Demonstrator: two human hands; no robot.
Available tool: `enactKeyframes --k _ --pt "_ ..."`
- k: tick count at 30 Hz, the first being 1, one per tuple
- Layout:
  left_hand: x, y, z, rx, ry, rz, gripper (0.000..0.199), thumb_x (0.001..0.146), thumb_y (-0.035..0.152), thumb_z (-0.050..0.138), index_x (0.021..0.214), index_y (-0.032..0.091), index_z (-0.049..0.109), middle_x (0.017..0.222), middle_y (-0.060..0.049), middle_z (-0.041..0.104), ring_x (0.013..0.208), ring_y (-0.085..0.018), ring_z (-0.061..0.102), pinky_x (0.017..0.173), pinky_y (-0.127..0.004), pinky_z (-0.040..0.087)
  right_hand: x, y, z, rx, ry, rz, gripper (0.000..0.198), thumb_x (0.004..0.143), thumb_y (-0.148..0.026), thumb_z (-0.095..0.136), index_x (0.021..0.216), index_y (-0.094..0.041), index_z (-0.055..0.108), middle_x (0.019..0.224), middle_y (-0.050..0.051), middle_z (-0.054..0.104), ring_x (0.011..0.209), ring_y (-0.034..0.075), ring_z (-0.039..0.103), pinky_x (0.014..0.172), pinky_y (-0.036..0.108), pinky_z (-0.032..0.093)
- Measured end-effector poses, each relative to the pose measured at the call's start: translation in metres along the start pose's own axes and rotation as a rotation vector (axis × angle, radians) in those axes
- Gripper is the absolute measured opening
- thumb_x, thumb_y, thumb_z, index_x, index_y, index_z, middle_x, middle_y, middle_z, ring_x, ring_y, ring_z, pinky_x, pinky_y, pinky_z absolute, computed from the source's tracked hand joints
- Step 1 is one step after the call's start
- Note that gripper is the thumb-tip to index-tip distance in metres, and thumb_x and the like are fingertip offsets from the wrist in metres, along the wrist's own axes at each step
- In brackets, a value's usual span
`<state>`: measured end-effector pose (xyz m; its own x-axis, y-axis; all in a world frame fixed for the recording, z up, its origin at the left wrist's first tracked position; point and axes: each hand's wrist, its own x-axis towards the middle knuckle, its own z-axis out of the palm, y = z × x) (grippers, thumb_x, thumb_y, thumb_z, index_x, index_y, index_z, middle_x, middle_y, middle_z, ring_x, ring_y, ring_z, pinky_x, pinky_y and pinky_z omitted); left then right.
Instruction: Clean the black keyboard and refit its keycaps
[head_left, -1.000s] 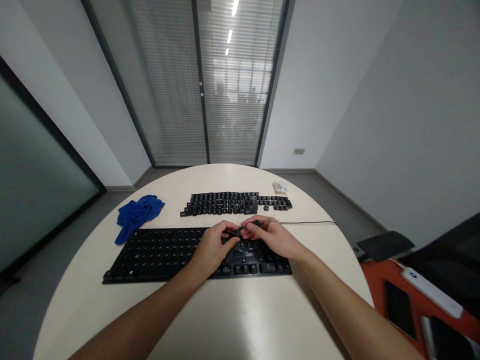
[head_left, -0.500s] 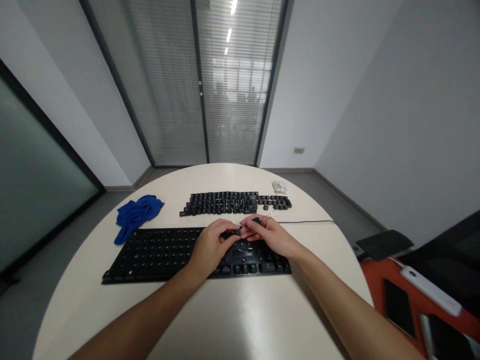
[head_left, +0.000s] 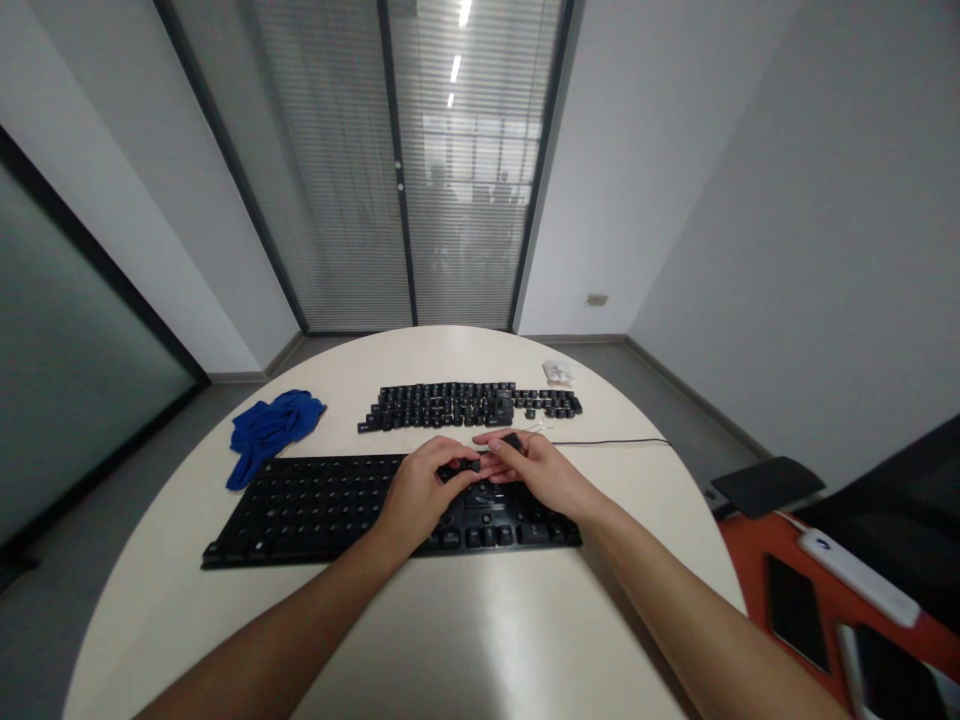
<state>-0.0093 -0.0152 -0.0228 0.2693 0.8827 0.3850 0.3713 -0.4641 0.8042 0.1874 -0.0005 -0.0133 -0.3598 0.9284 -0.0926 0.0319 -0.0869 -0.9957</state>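
Note:
My left hand [head_left: 421, 490] is closed in a pinch on a black keycap [head_left: 470, 465], partly covered by the fingers. Against it, the fingertips of my right hand [head_left: 536, 467] come close; I cannot tell whether they touch. Another dark keycap [head_left: 512, 440] is held between my right thumb and fingers. Both hands are over the right part of a black keyboard [head_left: 315, 505], whose left and middle areas show bare key sockets. Several keycaps sit along its lower right edge. Part of the keyboard is hidden beneath my hands.
Loose black keycaps [head_left: 442, 405] lie in rows behind the keyboard on the round white table [head_left: 420, 640]. At the left is a crumpled blue cloth [head_left: 277, 425]. A small clear bag [head_left: 558, 372], a thin wire tool [head_left: 541, 427] and a cable [head_left: 615, 442] lie at the right.
My right fingers have straightened a little and reach slightly further left. The keycap in my left pinch shows more and has turned slightly. The keyboard and loose keycaps stay in place.

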Motion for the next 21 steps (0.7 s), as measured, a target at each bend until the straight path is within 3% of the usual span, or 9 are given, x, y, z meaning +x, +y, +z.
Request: enactKeyframes --k 9,14,17,21 --pt "-0.001 0.000 0.000 -0.034 0.008 0.005 0.012 0.083 0.020 0.070 0.095 0.022 0.072 0.094 -0.003 0.070 0.082 -0.018 0.064 0.069 -0.027 0.051 0.001 0.000 0.001 0.048 0.019 -0.017 0.047 0.082 -0.056 0.070 0.108 -0.017 0.073 0.086 0.004 0.072 0.081 0.014 0.068 0.085 0.029 0.057" --pt "-0.001 -0.003 0.002 -0.057 0.015 -0.067 0.017 0.084 0.022 0.067 0.100 0.021 0.072 0.097 -0.005 0.073 0.086 -0.020 0.066 0.059 -0.024 0.050 0.005 0.007 0.001 0.018 0.042 0.022 0.050 0.080 -0.060 0.069 0.107 -0.018 0.072 0.086 0.005 0.071 0.081 0.015 0.067 0.080 0.030 0.056" --pt "-0.001 -0.006 0.004 -0.060 0.022 -0.078 0.019 0.084 0.021 0.067 0.103 0.021 0.071 0.096 -0.004 0.073 0.083 -0.018 0.066 0.058 -0.023 0.049 0.006 0.007 -0.004 -0.119 0.075 -0.075 0.048 0.088 -0.061 0.059 0.106 -0.018 0.072 0.091 0.006 0.069 0.088 0.018 0.065 0.080 0.031 0.054" --pt "0.000 -0.006 0.004 -0.047 0.040 -0.062 0.018 0.083 0.020 0.069 0.100 0.020 0.070 0.098 -0.005 0.070 0.079 -0.016 0.065 0.054 -0.021 0.047 0.001 -0.003 -0.013 -0.417 0.176 -0.340 0.045 0.099 -0.055 0.044 0.097 -0.020 0.072 0.102 0.007 0.066 0.101 0.021 0.061 0.092 0.034 0.046"
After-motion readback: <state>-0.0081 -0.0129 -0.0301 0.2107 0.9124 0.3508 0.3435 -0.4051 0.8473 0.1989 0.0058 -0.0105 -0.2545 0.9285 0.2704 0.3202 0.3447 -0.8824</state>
